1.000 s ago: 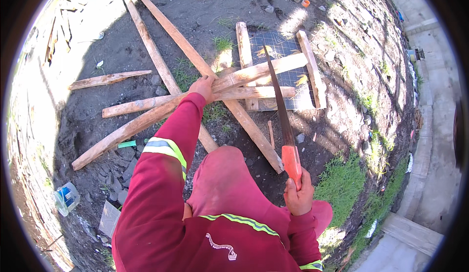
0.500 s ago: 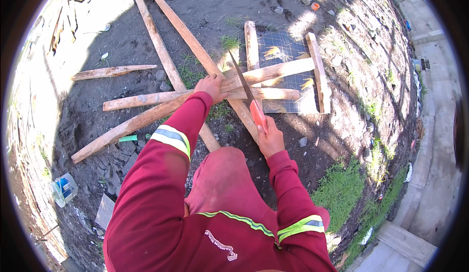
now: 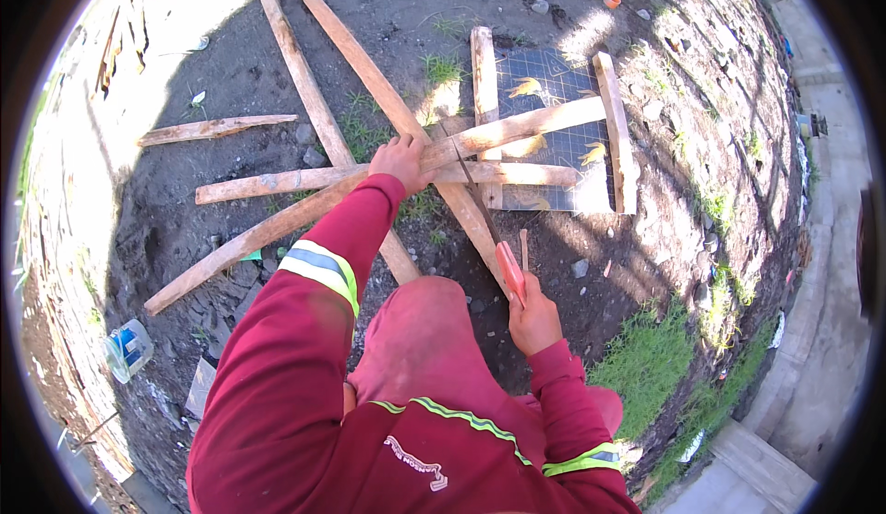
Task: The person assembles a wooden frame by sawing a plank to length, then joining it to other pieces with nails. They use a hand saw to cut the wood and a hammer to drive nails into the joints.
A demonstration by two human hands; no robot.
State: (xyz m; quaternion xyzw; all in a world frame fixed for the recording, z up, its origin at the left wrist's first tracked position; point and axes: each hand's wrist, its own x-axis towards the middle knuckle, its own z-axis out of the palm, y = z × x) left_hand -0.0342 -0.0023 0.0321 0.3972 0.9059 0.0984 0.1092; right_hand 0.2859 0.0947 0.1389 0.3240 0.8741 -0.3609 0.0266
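Note:
My right hand (image 3: 535, 320) is closed round the red handle of a handsaw (image 3: 483, 202). The saw's dark blade lies across a rough wooden pole (image 3: 544, 121), just right of where my left hand presses. With its fingers wrapped over that pole, my left hand (image 3: 401, 163) holds it down where it crosses a long wooden plank (image 3: 356, 59). Another pole (image 3: 277, 184) runs crosswise underneath. A second long plank (image 3: 300, 73) slants past on the left. My knee (image 3: 413, 304) is bent close below the crossing.
Right of the crossing, a dark gridded sheet (image 3: 556, 80) lies between two short timbers (image 3: 616, 126). A split stick (image 3: 217, 131) and a clear plastic container (image 3: 128, 351) lie to the left. Grass (image 3: 646, 352) grows at the right, before a concrete edge (image 3: 798, 329).
My right hand has drawn the handsaw back toward me and slightly to the right. My left hand stays on the pole. The whole view has shifted slightly.

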